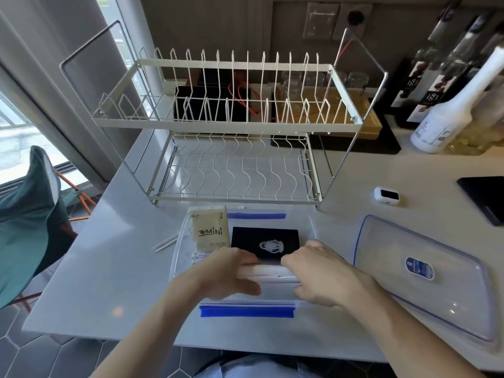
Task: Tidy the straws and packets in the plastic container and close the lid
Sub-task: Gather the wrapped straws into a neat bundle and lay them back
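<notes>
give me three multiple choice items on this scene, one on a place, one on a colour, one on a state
1. Where is the lid?
A. on the container
B. on the counter, right of the container
C. in the rack

2. What colour are the container clips?
A. blue
B. red
C. green

3. What are both hands doing?
A. resting idle
B. holding the lid
C. holding straws

B: the lid lies beside the open container.
A: both clips are blue.
C: left hand and right hand grip the white bundle.
</notes>
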